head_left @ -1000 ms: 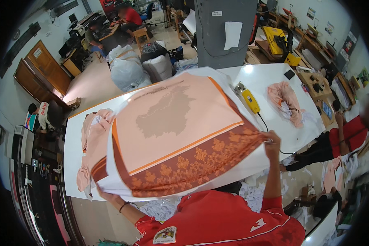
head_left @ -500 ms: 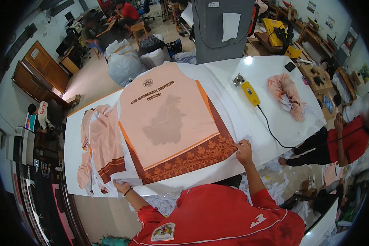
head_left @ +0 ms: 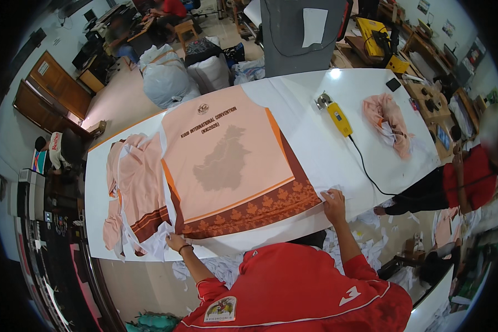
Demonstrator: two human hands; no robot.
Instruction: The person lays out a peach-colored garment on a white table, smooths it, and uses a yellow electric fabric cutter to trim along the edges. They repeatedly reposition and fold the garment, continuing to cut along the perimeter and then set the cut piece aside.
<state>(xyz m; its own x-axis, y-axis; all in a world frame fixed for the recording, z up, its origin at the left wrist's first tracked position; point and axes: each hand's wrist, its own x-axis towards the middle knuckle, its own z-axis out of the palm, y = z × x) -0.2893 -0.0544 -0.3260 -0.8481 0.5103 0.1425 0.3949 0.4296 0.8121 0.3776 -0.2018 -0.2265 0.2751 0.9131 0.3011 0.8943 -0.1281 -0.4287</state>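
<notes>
Left hand (head_left: 175, 242): closed in pinch, back uppermost, wrist near straight. Left forearm (head_left: 196, 266): bare, slanting forward and leftward. Right hand (head_left: 333, 203): closed in pinch, farther forward than left, fingers turned inward. Right forearm (head_left: 346, 242): bare, angled forward, slightly inward. Hands well apart, ahead of torso (head_left: 299, 290).

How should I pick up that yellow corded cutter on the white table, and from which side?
Probably by the cutter's yellow body, from the near side with the right hand once it leaves the peach shirt panel. The body lies aslant, its metal head pointing away from you, and its cord trails from the near end.
</notes>
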